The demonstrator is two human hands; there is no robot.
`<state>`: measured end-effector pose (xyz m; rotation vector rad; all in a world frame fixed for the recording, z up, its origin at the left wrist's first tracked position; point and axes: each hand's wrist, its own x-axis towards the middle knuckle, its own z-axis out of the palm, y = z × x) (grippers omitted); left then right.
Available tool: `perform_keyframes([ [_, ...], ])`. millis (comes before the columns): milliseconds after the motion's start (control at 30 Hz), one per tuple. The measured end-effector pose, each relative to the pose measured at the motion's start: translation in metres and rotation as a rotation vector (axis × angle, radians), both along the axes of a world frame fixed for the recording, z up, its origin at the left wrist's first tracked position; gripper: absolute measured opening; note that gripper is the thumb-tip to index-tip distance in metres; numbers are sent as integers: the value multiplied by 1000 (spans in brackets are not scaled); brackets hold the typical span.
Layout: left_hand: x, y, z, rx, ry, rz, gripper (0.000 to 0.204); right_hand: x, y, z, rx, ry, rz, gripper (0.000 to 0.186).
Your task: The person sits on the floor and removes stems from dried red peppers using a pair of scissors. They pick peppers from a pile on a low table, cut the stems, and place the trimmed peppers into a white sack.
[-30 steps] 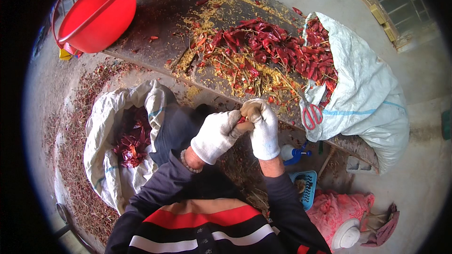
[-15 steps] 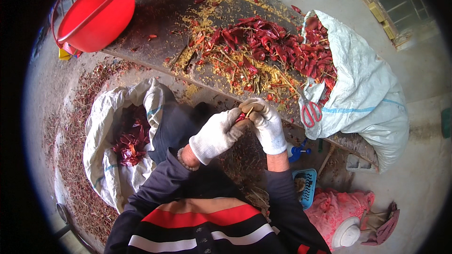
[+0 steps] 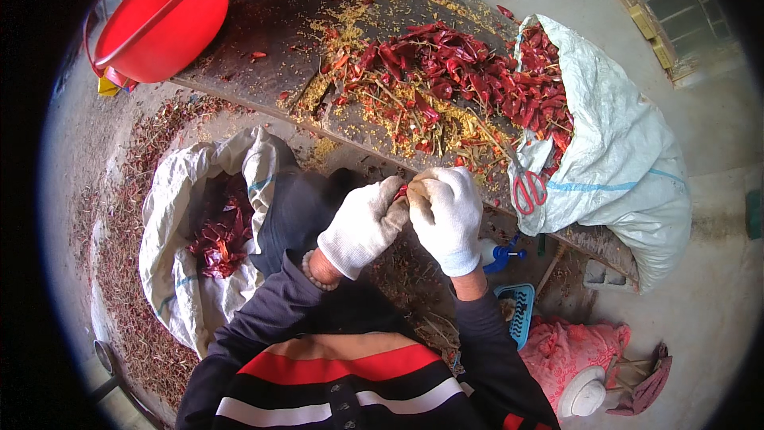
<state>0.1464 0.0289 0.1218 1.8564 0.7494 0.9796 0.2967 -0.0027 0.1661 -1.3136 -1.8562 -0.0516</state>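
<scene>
My left hand [image 3: 362, 227], in a white work glove, is closed on a small red dried pepper [image 3: 402, 192] at the centre. My right hand [image 3: 446, 219], gloved the same way, is closed against it from the other side, its fingers partly hiding the pepper. Beyond them a heap of dried red peppers [image 3: 446, 60] and yellow seeds lies on a dark board [image 3: 255, 24], spilling from a white woven sack [image 3: 617, 159]. Red-handled scissors [image 3: 529, 191] rest at that sack's mouth. Left of my hands an open sack [image 3: 163, 223] holds more red peppers [image 3: 219, 247].
A red basin [image 3: 159, 28] stands at the board's left. Below the board at right are a blue-and-white bottle [image 3: 497, 255], a blue basket [image 3: 517, 314], a pink cloth [image 3: 573, 346] and a concrete block [image 3: 601, 275]. Stems and debris [image 3: 139, 287] cover the left floor.
My right hand has turned slightly, its back now more toward me and covering more of the pepper. My left hand has shifted slightly left and up.
</scene>
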Motion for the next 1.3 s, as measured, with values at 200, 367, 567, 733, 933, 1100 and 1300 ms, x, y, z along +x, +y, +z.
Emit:
perform_keyframes([
  [200, 1, 1, 5, 265, 206, 37, 18, -5, -8, -39, -483, 1361, 132, 4],
  [367, 0, 1, 5, 311, 381, 25, 22, -4, -10, -47, -575, 1671, 204, 10],
  [567, 2, 0, 11, 307, 374, 24, 19, 7, -13, -72, -621, 1909, 359, 18],
  [733, 1, -4, 10, 126, 117, 2, 13, 18, -2, -61, -722, 2034, 698, 14],
  [933, 4, -6, 16, -715, -339, -75, 22, 38, 7, -97, -721, 715, -145, 20],
  [1100, 7, -2, 22, -989, -544, -102, 30, 73, 46, -121, -405, 110, -392, 20],
  [1300, 13, 4, 11, -934, -523, -128, 20, 91, 108, -136, -278, -178, -679, 23],
])
